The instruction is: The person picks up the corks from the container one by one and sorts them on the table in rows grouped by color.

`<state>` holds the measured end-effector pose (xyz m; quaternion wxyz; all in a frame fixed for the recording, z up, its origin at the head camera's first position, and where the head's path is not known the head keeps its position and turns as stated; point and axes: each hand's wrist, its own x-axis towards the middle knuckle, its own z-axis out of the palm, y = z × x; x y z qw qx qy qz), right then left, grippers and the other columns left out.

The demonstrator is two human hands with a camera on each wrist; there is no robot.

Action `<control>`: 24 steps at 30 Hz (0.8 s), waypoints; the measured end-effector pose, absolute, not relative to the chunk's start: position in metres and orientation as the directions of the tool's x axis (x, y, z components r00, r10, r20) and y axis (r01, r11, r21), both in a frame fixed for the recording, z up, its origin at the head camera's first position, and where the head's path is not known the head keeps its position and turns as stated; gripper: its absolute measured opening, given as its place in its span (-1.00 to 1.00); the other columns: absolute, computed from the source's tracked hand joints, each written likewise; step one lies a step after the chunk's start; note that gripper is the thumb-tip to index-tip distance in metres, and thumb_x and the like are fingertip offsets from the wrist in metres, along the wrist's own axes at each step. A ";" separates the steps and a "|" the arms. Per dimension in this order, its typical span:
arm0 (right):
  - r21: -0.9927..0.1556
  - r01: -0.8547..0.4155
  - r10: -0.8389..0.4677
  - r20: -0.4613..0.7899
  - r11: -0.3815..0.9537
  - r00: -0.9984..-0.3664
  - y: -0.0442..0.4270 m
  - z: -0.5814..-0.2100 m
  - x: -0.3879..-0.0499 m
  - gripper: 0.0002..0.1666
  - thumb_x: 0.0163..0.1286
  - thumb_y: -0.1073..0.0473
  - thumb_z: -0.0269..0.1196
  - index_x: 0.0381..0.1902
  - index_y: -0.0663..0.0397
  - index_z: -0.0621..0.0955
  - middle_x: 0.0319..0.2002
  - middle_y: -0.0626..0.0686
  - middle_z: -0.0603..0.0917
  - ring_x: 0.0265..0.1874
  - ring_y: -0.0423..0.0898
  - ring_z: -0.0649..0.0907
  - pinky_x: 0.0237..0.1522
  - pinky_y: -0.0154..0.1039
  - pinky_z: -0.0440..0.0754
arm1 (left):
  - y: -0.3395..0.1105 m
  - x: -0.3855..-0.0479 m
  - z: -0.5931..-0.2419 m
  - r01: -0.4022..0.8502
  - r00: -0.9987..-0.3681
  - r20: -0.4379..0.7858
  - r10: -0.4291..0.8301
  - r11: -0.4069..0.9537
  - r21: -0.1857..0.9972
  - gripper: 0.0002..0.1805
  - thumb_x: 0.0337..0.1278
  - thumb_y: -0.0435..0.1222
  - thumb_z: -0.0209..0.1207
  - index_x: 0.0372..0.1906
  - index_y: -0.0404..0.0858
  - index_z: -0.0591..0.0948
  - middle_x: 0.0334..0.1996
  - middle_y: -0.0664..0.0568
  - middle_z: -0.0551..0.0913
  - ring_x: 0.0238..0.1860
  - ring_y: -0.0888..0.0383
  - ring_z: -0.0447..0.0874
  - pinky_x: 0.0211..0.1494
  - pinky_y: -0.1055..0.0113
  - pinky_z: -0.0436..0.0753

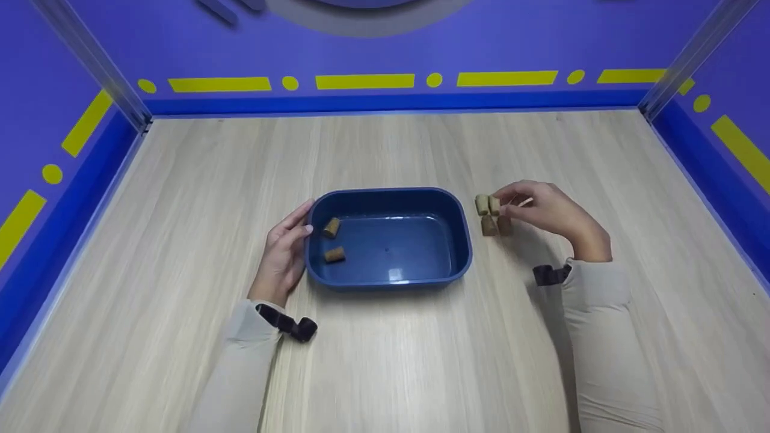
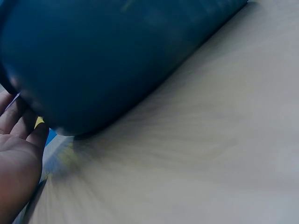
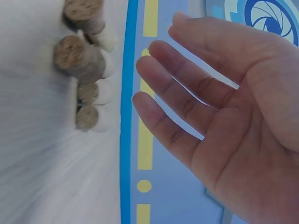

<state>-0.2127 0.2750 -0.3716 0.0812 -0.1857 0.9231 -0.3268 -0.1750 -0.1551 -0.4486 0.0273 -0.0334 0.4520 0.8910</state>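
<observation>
A dark blue plastic tub (image 1: 388, 282) sits on the table, with two brown corks (image 1: 334, 255) lying near its left end. My left hand (image 1: 285, 252) holds the tub's left side, thumb on the rim and fingers along the outer wall. In the left wrist view, the fingers of that hand (image 2: 21, 154) reach up to the blue wall. To the right of the tub, several corks (image 1: 488, 226) are grouped closely, some pale and some brown. Beside them is my right hand (image 1: 550, 210). Its palm and loosely bent fingers (image 3: 175, 126) hold nothing in the right wrist view.
The wood-grain table (image 1: 385, 373) is bounded by a blue-purple back wall (image 1: 385, 54) with yellow marks and by similar side walls. Black camera straps (image 1: 289, 323) circle both wrists over beige sleeves.
</observation>
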 end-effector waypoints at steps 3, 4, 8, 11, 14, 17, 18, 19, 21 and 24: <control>-0.627 -0.306 -0.409 -0.022 0.717 -0.912 0.270 -0.367 -0.215 -0.67 0.38 0.23 0.16 0.06 0.24 0.62 -0.06 0.18 0.68 -0.09 0.01 0.61 0.01 -0.10 0.56 | -0.155 -0.175 -0.448 -0.072 -0.997 -0.079 0.015 -0.592 0.803 -0.39 0.11 -0.62 -0.03 0.35 -0.50 0.29 0.16 -0.02 0.57 0.12 0.25 0.57 0.10 0.46 0.56; -0.629 -0.311 -0.415 -0.020 0.713 -0.910 0.268 -0.365 -0.216 -0.67 0.38 0.24 0.16 0.06 0.25 0.62 -0.06 0.18 0.68 -0.09 0.01 0.62 0.01 -0.08 0.56 | -0.155 -0.175 -0.448 -0.071 -0.997 -0.077 0.014 -0.592 0.803 -0.39 0.11 -0.62 -0.03 0.35 -0.50 0.29 0.17 -0.02 0.56 0.12 0.25 0.57 0.10 0.46 0.56; -0.641 -0.317 -0.429 -0.022 0.699 -0.903 0.260 -0.356 -0.218 -0.67 0.36 0.24 0.18 0.05 0.22 0.62 -0.09 0.18 0.69 -0.16 -0.04 0.65 -0.09 -0.26 0.61 | -0.154 -0.175 -0.448 -0.073 -0.997 -0.083 0.011 -0.592 0.803 -0.37 0.10 -0.62 -0.03 0.36 -0.51 0.27 0.19 -0.03 0.55 0.12 0.25 0.57 0.11 0.46 0.55; -0.640 -0.315 -0.432 -0.029 0.700 -0.901 0.251 -0.350 -0.219 -0.67 0.36 0.23 0.19 0.05 0.17 0.63 -0.11 0.17 0.70 -0.19 -0.06 0.65 -0.21 -0.42 0.59 | -0.154 -0.175 -0.448 -0.079 -0.996 -0.091 0.010 -0.592 0.802 -0.36 0.10 -0.62 -0.03 0.37 -0.51 0.25 0.21 -0.04 0.53 0.12 0.26 0.57 0.12 0.46 0.55; -0.626 -0.328 -0.443 -0.031 0.708 -0.896 0.242 -0.346 -0.222 -0.68 0.36 0.22 0.19 0.05 0.16 0.63 -0.13 0.16 0.70 -0.20 -0.05 0.65 -0.26 -0.41 0.58 | -0.154 -0.175 -0.448 -0.081 -0.995 -0.095 0.008 -0.596 0.799 -0.37 0.10 -0.62 -0.02 0.36 -0.50 0.26 0.21 -0.05 0.54 0.12 0.26 0.57 0.11 0.46 0.55; -0.599 -0.348 -0.453 -0.028 0.721 -0.891 0.232 -0.344 -0.225 -0.69 0.36 0.20 0.21 0.03 0.13 0.65 -0.16 0.14 0.70 -0.19 -0.02 0.64 -0.25 -0.31 0.58 | -0.154 -0.175 -0.448 -0.076 -0.996 -0.093 0.003 -0.600 0.796 -0.37 0.09 -0.63 -0.03 0.36 -0.50 0.28 0.18 -0.03 0.56 0.11 0.26 0.58 0.10 0.46 0.56; -0.597 -0.359 -0.466 -0.027 0.717 -0.885 0.228 -0.343 -0.226 -0.69 0.36 0.20 0.21 0.03 0.13 0.64 -0.16 0.15 0.70 -0.20 -0.01 0.65 -0.26 -0.28 0.59 | -0.154 -0.175 -0.449 -0.074 -0.996 -0.090 0.002 -0.601 0.796 -0.38 0.09 -0.63 -0.03 0.35 -0.50 0.28 0.17 -0.02 0.57 0.11 0.26 0.58 0.10 0.46 0.56; -0.589 -0.368 -0.472 -0.025 0.719 -0.881 0.224 -0.342 -0.227 -0.69 0.36 0.20 0.21 0.03 0.13 0.65 -0.15 0.14 0.70 -0.19 -0.01 0.64 -0.23 -0.25 0.59 | -0.154 -0.176 -0.449 -0.072 -0.996 -0.088 0.002 -0.601 0.796 -0.38 0.09 -0.63 -0.04 0.35 -0.51 0.28 0.15 -0.01 0.58 0.11 0.26 0.58 0.10 0.46 0.56; -0.585 -0.384 -0.489 -0.025 0.714 -0.872 0.216 -0.339 -0.229 -0.69 0.36 0.19 0.21 0.03 0.13 0.64 -0.15 0.15 0.70 -0.18 0.00 0.65 -0.19 -0.18 0.60 | -0.154 -0.176 -0.449 -0.069 -0.997 -0.082 0.005 -0.597 0.799 -0.38 0.10 -0.63 -0.05 0.35 -0.51 0.28 0.14 0.00 0.58 0.10 0.26 0.58 0.10 0.46 0.56; -0.587 -0.405 -0.518 -0.028 0.701 -0.855 0.202 -0.335 -0.231 -0.67 0.35 0.17 0.22 0.04 0.13 0.64 -0.16 0.13 0.71 -0.18 0.00 0.65 -0.12 -0.10 0.60 | -0.154 -0.176 -0.449 -0.064 -0.997 -0.069 0.014 -0.592 0.803 -0.39 0.12 -0.63 -0.07 0.36 -0.50 0.27 0.12 0.02 0.59 0.10 0.26 0.58 0.09 0.46 0.56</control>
